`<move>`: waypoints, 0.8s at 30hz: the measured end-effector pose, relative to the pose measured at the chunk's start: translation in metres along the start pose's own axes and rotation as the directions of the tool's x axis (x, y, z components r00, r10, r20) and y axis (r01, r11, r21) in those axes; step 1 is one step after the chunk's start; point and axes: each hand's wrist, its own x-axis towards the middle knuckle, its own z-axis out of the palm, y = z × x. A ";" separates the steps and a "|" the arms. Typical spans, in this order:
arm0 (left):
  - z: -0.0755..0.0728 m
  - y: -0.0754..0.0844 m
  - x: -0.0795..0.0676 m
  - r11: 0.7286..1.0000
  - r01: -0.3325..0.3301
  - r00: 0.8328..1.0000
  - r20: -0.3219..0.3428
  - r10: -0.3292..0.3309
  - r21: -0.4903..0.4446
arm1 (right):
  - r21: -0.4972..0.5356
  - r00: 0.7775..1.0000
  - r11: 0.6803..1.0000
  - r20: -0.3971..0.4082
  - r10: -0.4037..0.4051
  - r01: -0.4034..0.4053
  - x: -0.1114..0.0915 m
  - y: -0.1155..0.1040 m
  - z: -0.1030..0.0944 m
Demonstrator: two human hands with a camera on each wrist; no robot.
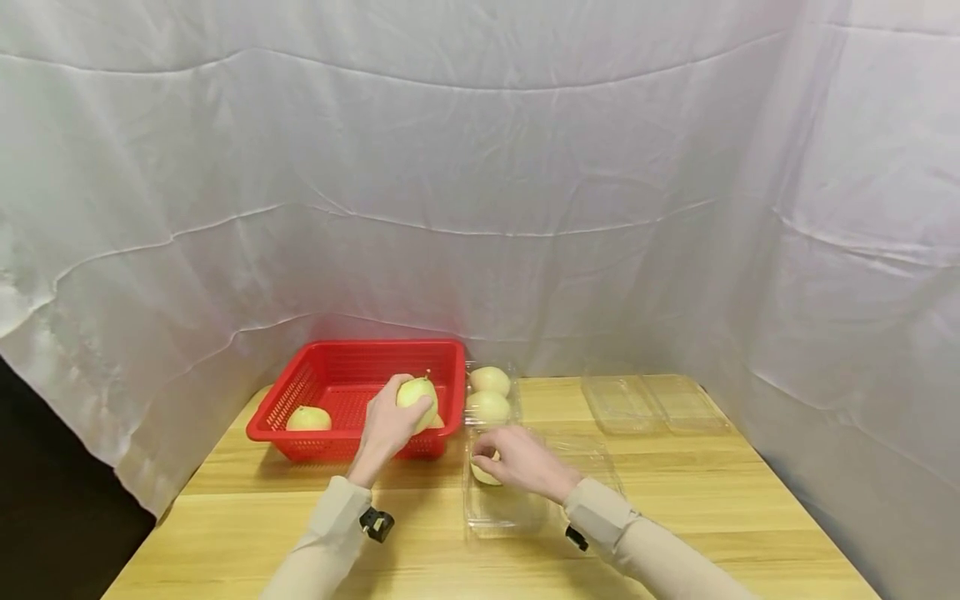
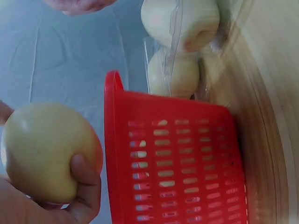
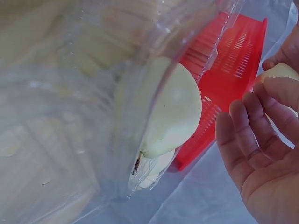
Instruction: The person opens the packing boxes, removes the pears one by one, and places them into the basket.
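My left hand (image 1: 385, 427) grips a pale yellow pear (image 1: 417, 402) over the front right of the red basket (image 1: 318, 450). The thumb and fingers curl round that pear (image 2: 49, 149) in the left wrist view. My right hand (image 1: 525, 462) is over an open clear plastic clamshell box (image 1: 504, 518), beside a pear (image 1: 484, 476) sitting in it. Relaxed and bent, the right fingers (image 3: 254, 121) hold nothing in the right wrist view, apart from the boxed pear (image 3: 175, 109).
One pear (image 1: 308, 418) lies at the basket's left; another shows partly behind the left hand. Behind the open box, a second clear box (image 1: 516, 392) contains two pears. Further clear packaging (image 1: 622, 404) lies open at the back right. A grey curtain (image 1: 480, 167) hangs behind the table.
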 end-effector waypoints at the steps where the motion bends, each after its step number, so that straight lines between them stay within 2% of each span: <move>1: -0.002 -0.002 0.001 1.000 0.007 1.000 -0.010 -0.007 -0.002 | -0.004 1.000 1.000 -0.010 -0.003 0.003 0.002 0.000 0.001; 7: -0.009 -0.018 0.010 1.000 0.001 0.998 -0.061 -0.001 0.002 | -0.050 0.997 0.999 -0.076 -0.003 0.000 0.015 0.002 0.009; 13: -0.016 -0.035 0.018 0.997 0.049 0.995 -0.085 -0.045 0.052 | -0.165 0.983 0.983 -0.152 -0.105 0.080 0.028 0.001 0.017; 19: -0.027 -0.053 0.033 0.991 0.079 0.994 -0.084 -0.070 0.111 | -0.275 0.986 0.955 -0.085 -0.140 0.112 0.039 -0.003 0.019; 24: -0.036 -0.068 0.041 0.976 0.038 0.999 -0.024 -0.034 0.214 | -0.282 0.990 0.951 -0.035 -0.139 0.123 0.045 -0.007 0.013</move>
